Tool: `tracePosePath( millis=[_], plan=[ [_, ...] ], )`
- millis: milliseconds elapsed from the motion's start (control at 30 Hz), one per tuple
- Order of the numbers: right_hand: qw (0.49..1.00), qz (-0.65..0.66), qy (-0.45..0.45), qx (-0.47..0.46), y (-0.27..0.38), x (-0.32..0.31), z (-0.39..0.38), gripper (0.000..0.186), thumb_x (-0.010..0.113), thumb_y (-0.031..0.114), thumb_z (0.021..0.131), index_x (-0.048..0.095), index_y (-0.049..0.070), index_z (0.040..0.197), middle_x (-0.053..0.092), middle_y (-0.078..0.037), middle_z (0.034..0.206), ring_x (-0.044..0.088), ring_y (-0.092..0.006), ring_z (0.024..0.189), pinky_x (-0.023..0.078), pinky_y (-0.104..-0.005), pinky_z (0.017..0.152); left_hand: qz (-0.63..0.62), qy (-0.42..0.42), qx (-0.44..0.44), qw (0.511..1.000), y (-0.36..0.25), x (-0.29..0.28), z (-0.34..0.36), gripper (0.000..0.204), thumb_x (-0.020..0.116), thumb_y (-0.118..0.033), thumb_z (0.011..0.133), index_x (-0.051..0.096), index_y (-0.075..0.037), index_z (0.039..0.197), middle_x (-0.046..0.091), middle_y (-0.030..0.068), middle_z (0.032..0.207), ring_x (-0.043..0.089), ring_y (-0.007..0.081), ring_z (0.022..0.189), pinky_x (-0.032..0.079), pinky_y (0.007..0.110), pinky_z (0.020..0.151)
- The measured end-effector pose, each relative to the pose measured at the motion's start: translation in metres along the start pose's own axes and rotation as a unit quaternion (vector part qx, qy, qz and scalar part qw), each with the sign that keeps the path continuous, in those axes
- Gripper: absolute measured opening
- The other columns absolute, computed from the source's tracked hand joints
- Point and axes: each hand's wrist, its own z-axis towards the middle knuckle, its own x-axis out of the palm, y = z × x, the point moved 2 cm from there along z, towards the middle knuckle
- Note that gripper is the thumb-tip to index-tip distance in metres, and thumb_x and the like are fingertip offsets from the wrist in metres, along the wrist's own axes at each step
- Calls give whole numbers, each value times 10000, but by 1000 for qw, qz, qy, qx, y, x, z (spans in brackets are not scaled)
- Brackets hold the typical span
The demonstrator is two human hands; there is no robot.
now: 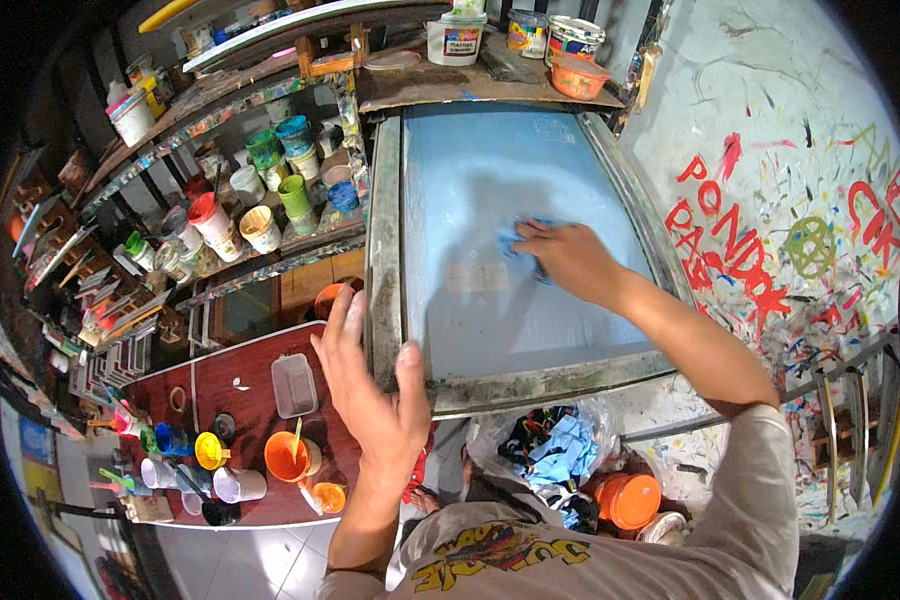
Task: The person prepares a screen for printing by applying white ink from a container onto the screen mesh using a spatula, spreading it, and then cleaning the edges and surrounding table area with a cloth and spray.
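Note:
A large screen-printing frame [388, 250] with blue mesh [470, 150] lies in front of me, its rails worn and stained. My right hand [570, 262] presses a crumpled blue cloth [515, 238] onto the middle of the mesh, its fingers bunched over it. Below that hand, a pale rectangular mark shows on the mesh. At the frame's near left corner is my left hand [368, 395], fingers and thumb spread, holding nothing. It is at the left rail; whether it touches the rail I cannot tell.
Left, a dark red table [250, 430] carries an orange paint tub [292, 456], a clear plastic container [293, 386] and several cups. Paint-pot shelves [260, 270] stand behind it. Below the frame are a bag of rags [560, 445] and an orange bucket [630, 500]. A paint-splattered wall [770, 110] rises right.

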Motion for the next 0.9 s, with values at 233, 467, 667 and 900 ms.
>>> tracePosePath(
  millis=[233,467,667,900],
  plan=[
    [983,128,17,-132,61,-4,-13,298,577,98,860,694,113,1134,625,-127,1351,655,-284,1171,573,-428,903,-38,-65,5,997,7,-2,-3,603,363,-422,1055,477,74,1380,518,264,1416,477,383,1347,300,488,1154],
    [995,87,-18,-43,21,26,48,330,541,73,876,695,132,1162,636,-107,1341,640,-284,1194,573,-417,910,-43,-47,20,998,1,2,-3,592,342,-420,1058,485,58,1377,524,254,1410,483,376,1336,307,487,1149],
    [970,163,-20,-181,13,3,-5,300,586,68,855,709,110,1126,693,-121,1231,687,-276,1107,592,-422,822,-25,-64,5,998,8,-2,-7,528,353,-357,1057,523,59,1335,543,243,1394,490,362,1331,315,477,1142],
    [996,3,64,-69,48,20,62,281,574,135,884,719,143,1124,696,-134,1218,725,-286,966,599,-425,741,-11,-44,19,999,1,3,1,437,490,-301,1010,553,-14,1334,569,210,1376,503,393,1314,185,602,1173]
  ],
)
